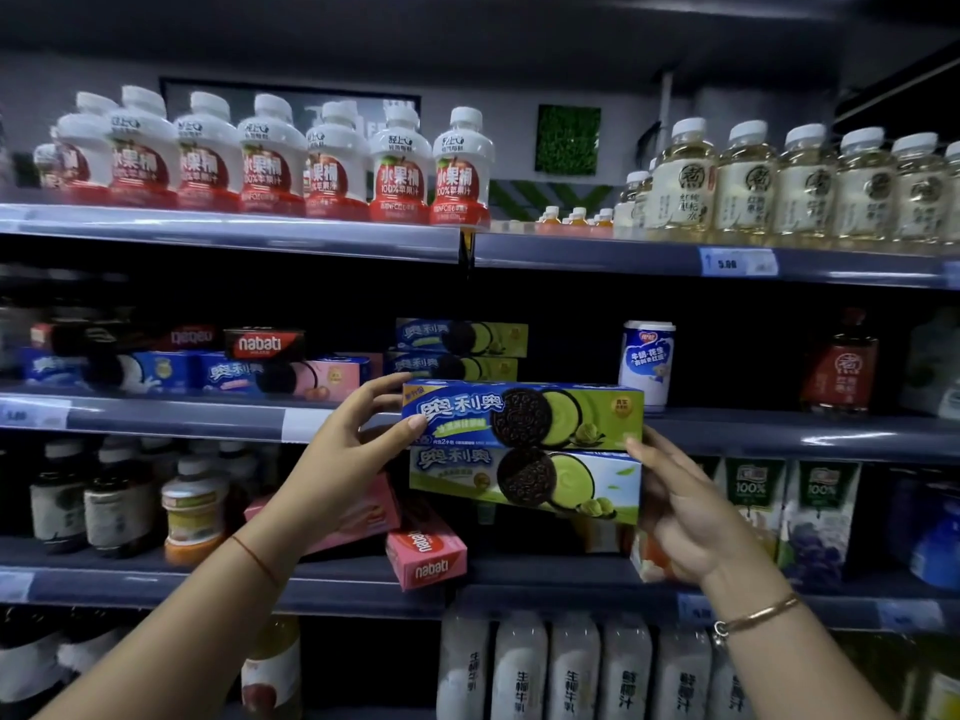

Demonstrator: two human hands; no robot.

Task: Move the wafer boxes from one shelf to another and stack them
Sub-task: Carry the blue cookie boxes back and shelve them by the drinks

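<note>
Two green-and-blue cookie boxes are held one on top of the other in front of the middle shelf [779, 433]. My left hand [358, 449] grips the left end of the upper box [524, 415], thumb on its front. My right hand [680, 506] holds the right end of the lower box [524, 485] from below and behind. Two more green boxes [460, 350] lie stacked at the back of the middle shelf. Pink nabati wafer boxes [426, 558] lie on the shelf below, one partly hidden behind my left wrist. A dark nabati box [265, 343] rests on blue cookie boxes [280, 374] at left.
Juice bottles [270, 158] line the top shelf. A white-blue cup [647, 361] and a red bottle [839, 366] stand on the middle shelf at right. Jars [192, 506] and juice cartons [815, 517] flank the lower shelf; white bottles [571, 667] fill the bottom.
</note>
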